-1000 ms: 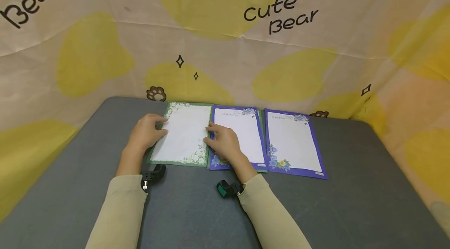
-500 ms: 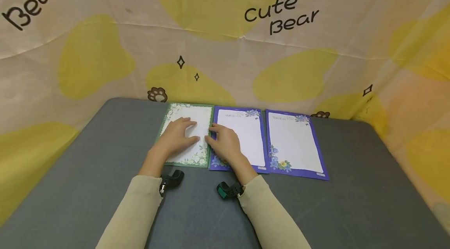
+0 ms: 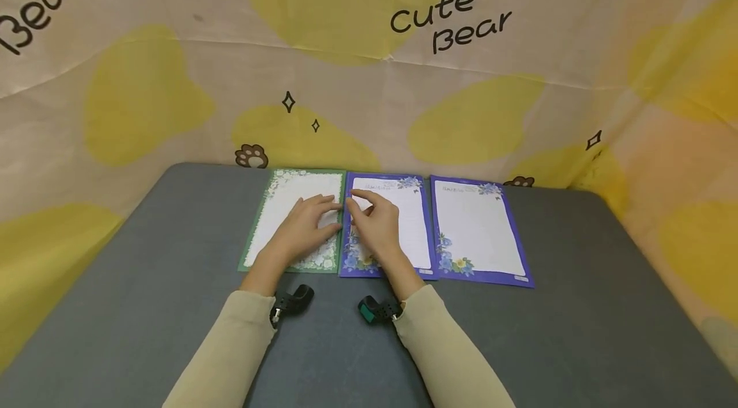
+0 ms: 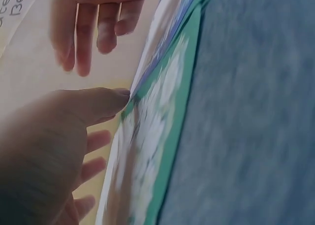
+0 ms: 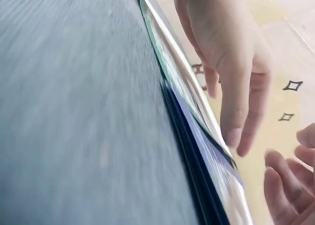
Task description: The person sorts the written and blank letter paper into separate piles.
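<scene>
In the head view, a white sheet with a green flowered border (image 3: 279, 209) lies on the table. My left hand (image 3: 305, 225) is over its right half, fingers fairly straight and pointing right. In the left wrist view, that hand's thumb tip is at the seam between the green border (image 4: 179, 121) and a purple-edged sheet. My right hand (image 3: 377, 222) is over the left part of the middle purple-bordered sheet (image 3: 412, 235). Its fingers are loosely bent, with nothing seen between them. The two hands nearly meet at the seam. Several layered edges (image 5: 189, 156) show in the right wrist view.
Right of the middle sheet lies another purple-bordered sheet (image 3: 478, 228) with blue flowers and faint writing at its top. The grey table (image 3: 576, 331) stretches around the sheets. A patterned cloth (image 3: 346, 75) hangs behind the table's far edge.
My left hand has moved right, from the green-bordered sheet's left edge across to its right side. My right hand has shifted slightly up, its fingers coming away from that sheet's right edge.
</scene>
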{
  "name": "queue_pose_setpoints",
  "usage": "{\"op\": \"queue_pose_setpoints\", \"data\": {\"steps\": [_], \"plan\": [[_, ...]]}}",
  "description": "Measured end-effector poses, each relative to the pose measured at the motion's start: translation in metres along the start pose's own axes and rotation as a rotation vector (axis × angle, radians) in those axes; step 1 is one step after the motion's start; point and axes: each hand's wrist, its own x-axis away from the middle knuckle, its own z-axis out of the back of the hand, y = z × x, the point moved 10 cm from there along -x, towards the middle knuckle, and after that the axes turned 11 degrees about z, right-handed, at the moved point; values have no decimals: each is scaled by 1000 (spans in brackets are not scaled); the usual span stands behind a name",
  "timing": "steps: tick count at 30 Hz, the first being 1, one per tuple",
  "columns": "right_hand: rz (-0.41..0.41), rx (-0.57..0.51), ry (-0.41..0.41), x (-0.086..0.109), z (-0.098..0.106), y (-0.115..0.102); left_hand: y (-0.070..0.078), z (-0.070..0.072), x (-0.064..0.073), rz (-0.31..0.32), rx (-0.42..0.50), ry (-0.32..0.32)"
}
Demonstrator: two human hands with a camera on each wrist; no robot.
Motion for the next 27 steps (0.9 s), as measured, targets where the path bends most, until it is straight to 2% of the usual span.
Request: {"op": "queue_pose_setpoints", "data": {"steps": [3, 9, 12, 15, 17, 20, 23, 27], "plan": [[-39, 15, -34, 3, 13, 2, 9, -2, -2, -17, 12, 26], [-58, 146, -202, 15, 40, 8, 18, 0, -2, 4, 80, 111], [-47, 206, -282, 22, 58, 15, 26, -9, -2, -34, 92, 81], [-41, 242, -331, 29, 73, 25, 28, -21, -2, -61, 126, 34], [-26, 261, -337, 32, 83, 32, 26, -25, -2, -66, 160, 11], [25, 266, -317, 34, 93, 38, 20, -28, -3, -41, 202, -2], [65, 262, -315, 35, 95, 44, 13, -30, -3, -18, 182, -22], [85, 317, -372, 37, 92, 52, 12, -36, -5, -17, 118, -47]]}}
